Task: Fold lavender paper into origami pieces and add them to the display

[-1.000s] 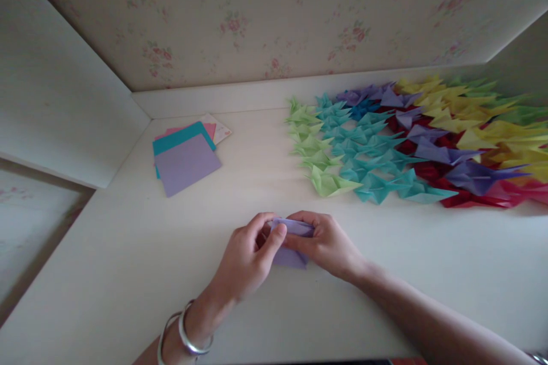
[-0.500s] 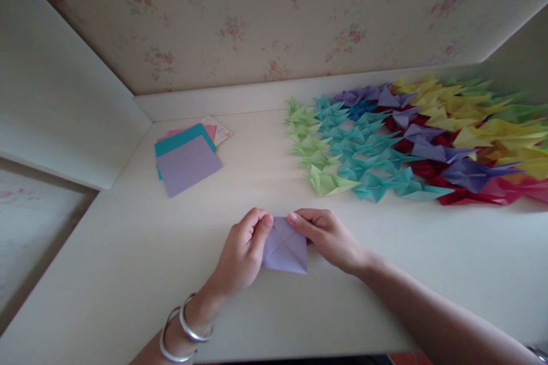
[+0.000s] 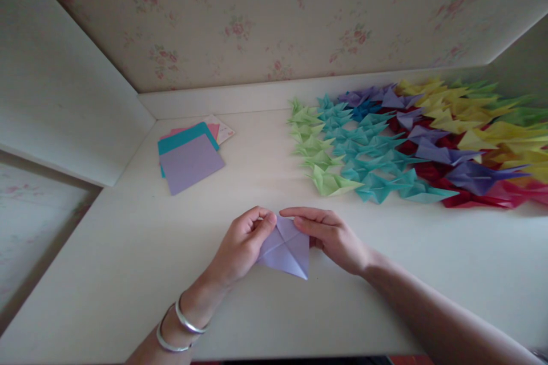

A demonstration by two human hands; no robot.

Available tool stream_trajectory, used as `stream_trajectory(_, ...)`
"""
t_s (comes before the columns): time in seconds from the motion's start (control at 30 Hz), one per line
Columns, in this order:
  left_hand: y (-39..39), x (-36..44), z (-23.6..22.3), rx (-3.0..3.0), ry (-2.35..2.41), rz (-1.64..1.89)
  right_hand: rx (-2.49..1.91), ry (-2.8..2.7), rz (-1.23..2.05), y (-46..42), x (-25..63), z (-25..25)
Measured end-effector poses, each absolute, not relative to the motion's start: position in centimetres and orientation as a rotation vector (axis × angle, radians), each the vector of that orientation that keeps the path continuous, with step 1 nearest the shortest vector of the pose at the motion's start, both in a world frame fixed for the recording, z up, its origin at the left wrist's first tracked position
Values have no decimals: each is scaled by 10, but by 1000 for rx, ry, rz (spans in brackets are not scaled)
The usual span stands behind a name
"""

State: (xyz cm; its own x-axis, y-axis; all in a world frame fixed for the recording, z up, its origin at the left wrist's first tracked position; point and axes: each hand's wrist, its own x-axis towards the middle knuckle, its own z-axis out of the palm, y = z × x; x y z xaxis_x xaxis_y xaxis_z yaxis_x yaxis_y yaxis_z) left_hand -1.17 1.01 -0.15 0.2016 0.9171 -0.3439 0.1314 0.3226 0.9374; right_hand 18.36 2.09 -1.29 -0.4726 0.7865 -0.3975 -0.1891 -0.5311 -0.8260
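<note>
Lavender paper (image 3: 286, 250) is held between both hands, above the near part of the white desk (image 3: 107, 274); whether its lower corner is touching the desk cannot be told. Its face is crossed by creases meeting near the middle, and its lower right corner is pointed toward the near side.

Paper's upper left edge is pinched by the left hand (image 3: 242, 245), thumb laid on top, fingers curled beneath. Its upper right edge is gripped by the right hand (image 3: 336, 239), thumb pressed on the face, index finger stretched along the top edge; the remaining fingers are partly hidden. Two silver bangles (image 3: 188, 319) are worn on the left wrist, lower left of the paper.

Beyond the paper, to its left, loose sheets are stacked: purple sheet (image 3: 192, 164) on top, teal sheet (image 3: 188, 136) under it, then pink sheet (image 3: 171, 132) and white card (image 3: 225, 131), on which faint marks are printed, too small to be read.

Beyond the paper, to its right, folded figures are set in rows: light-green figures (image 3: 331, 182) nearest, then teal figures (image 3: 377, 187), purple figures (image 3: 475, 175), red figures (image 3: 483, 199) and yellow figures (image 3: 505, 137). Farthest from the paper, the wall is covered with floral wallpaper (image 3: 188, 23).
</note>
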Motion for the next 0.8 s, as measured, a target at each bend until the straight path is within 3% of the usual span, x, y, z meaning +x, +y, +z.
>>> stream_trajectory(0.5,11,-11,5,893,1206,746,-1079,-1066,1970,20,183,-14)
stream_trajectory(0.8,13,-15,9,640,1157,813,-972,-1553,1400,13,194,-13)
